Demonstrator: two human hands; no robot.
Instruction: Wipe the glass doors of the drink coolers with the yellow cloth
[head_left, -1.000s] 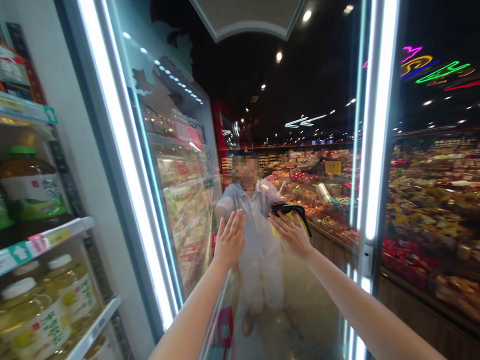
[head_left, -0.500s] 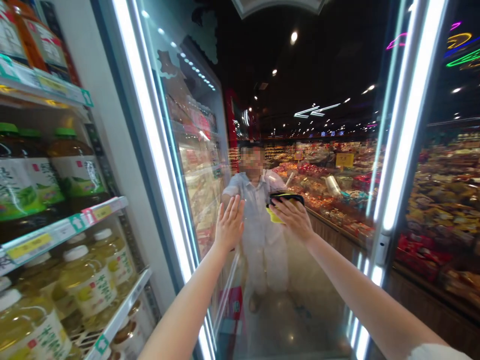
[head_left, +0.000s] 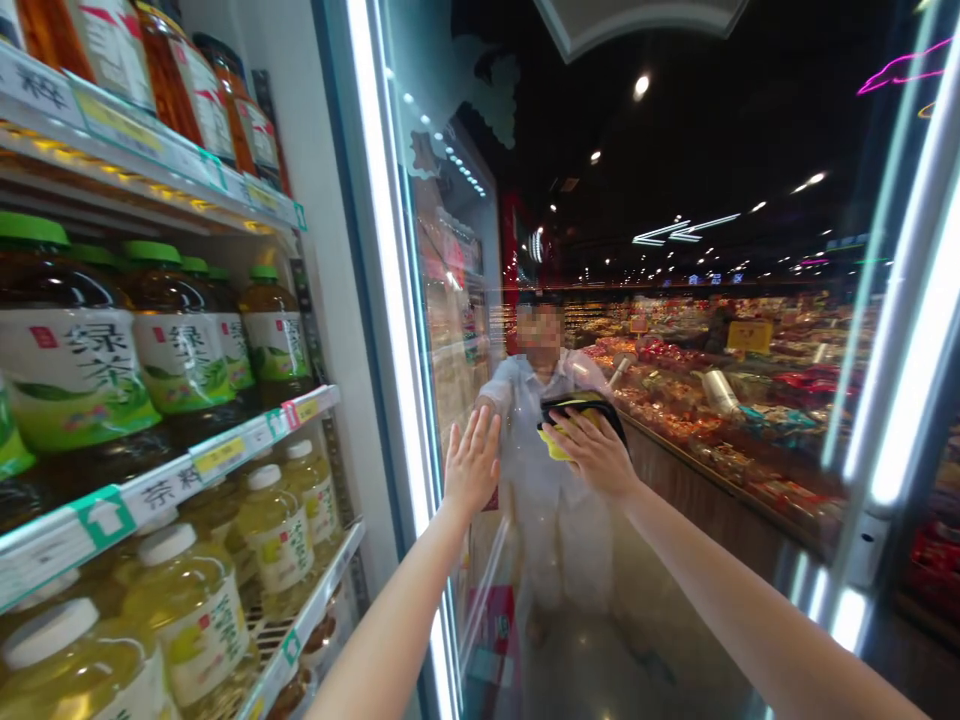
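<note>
A glass cooler door (head_left: 675,560) with bright light strips fills the middle of the view. My left hand (head_left: 471,462) lies flat against the glass with its fingers stretched out, holding nothing. Further right, my right hand (head_left: 596,450) presses a yellow and black cloth (head_left: 574,403) to the pane. Part of the cloth is hidden under the fingers; its black edge shows above them and yellow below. Both arms reach forward from the bottom of the view. A faint reflection of a person in a light shirt shows in the glass between the hands.
On the left, shelves hold green-capped tea bottles (head_left: 184,350) and white-capped bottles of pale drink (head_left: 187,610), with a price rail (head_left: 172,485) between them. A light strip (head_left: 382,250) runs along the door's left side. Beyond the glass are heaped goods (head_left: 697,400).
The view has swung left, so more of the shelves shows and the door sits further right. My right hand and the cloth have shifted slightly against the glass; my left hand stays flat.
</note>
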